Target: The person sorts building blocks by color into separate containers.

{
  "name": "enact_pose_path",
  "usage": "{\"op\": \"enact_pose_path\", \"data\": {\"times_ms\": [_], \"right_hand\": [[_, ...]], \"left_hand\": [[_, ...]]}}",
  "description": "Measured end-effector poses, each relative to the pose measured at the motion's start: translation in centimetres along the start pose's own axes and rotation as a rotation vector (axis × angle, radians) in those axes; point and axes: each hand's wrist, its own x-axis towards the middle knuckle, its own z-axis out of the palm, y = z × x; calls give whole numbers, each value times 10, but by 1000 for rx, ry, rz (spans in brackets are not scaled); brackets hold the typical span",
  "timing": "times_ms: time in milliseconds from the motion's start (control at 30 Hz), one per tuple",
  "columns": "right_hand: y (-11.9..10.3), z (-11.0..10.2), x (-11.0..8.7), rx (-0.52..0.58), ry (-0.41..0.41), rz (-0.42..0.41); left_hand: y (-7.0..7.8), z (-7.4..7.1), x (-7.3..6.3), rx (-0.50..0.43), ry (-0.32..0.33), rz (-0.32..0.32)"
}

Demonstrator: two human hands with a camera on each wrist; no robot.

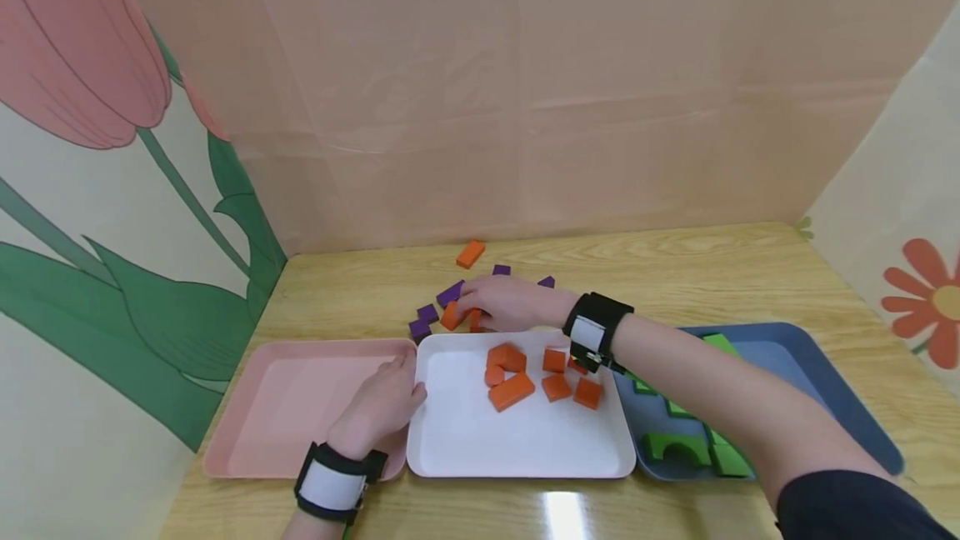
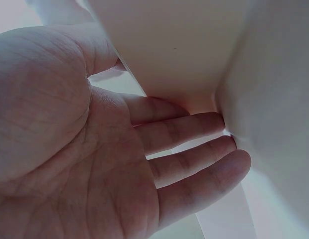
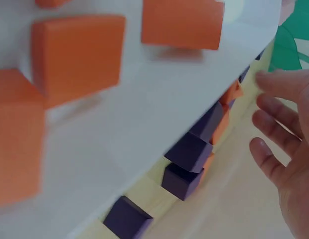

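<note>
Behind the white tray (image 1: 525,448), my right hand (image 1: 513,304) reaches left over a cluster of purple and orange blocks. Its fingers are spread and loosely bent in the right wrist view, with nothing between them. An orange block (image 1: 450,316) and a purple block (image 1: 450,293) lie by its fingertips. My left hand (image 1: 382,407) holds the white tray's left wall, thumb over the rim and nearly straight fingers along the outside. In the left wrist view the palm (image 2: 94,164) faces the camera. Several orange blocks (image 1: 512,392) lie in the white tray.
A pink tray (image 1: 262,407) stands at left, partly under my left hand. At right, a blue tray (image 1: 825,390) holds several green blocks (image 1: 678,447), partly hidden by my right forearm. One orange block (image 1: 470,253) lies near the back wall.
</note>
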Motion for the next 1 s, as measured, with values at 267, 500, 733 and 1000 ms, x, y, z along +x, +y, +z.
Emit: {"op": "enact_pose_path", "data": {"times_ms": [267,500,733,1000], "right_hand": [[2,4,15,-67,-137,6],[8,13,15,-57,-81,64],[8,4,1,149,68,140],[-4,6,-15,111,59,94]], "left_hand": [[1,-1,-1,-16,4,25],[3,1,0,-31,-10,18],[4,1,-1,-20,-8,15],[1,0,-2,-12,0,19]]}}
